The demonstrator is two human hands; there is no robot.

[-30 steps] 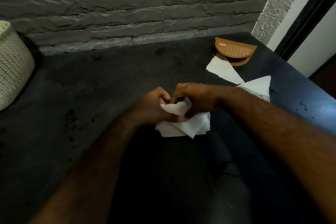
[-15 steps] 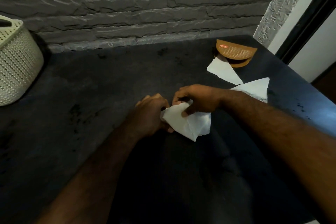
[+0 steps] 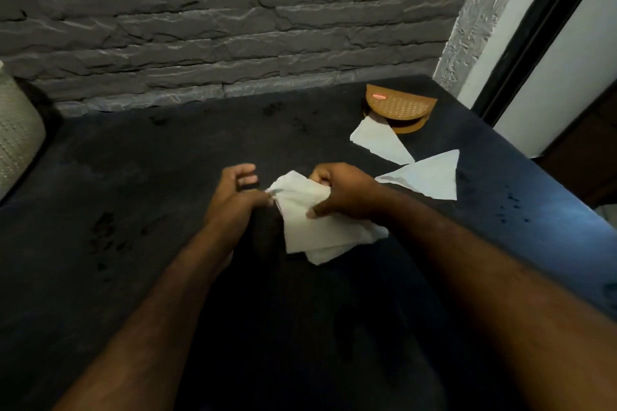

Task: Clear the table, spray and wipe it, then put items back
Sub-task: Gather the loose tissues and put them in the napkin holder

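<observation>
A bundle of white paper napkins (image 3: pixel 307 230) lies on the dark table (image 3: pixel 140 197) in the middle of the view. My right hand (image 3: pixel 344 193) grips the bundle's upper right side, thumb on top. At its left corner, my left hand (image 3: pixel 238 192) pinches an edge with thumb and forefinger while the other fingers are spread. Two folded triangular napkins (image 3: pixel 379 142) (image 3: pixel 429 178) lie flat to the right. Behind them an orange-brown half-round napkin holder (image 3: pixel 400 107) stands near the table's far right corner.
A cream woven basket (image 3: pixel 16 140) stands at the far left edge. A grey stone wall (image 3: pixel 233 27) runs along the table's back. The table's right edge drops off beside a dark door frame (image 3: pixel 534 33). Small dark specks mark the right side.
The crumpled napkin bundle has been spread flatter and wider on the table. My left hand's fingers have opened out, keeping only a pinch on the edge. The view shifted right.
</observation>
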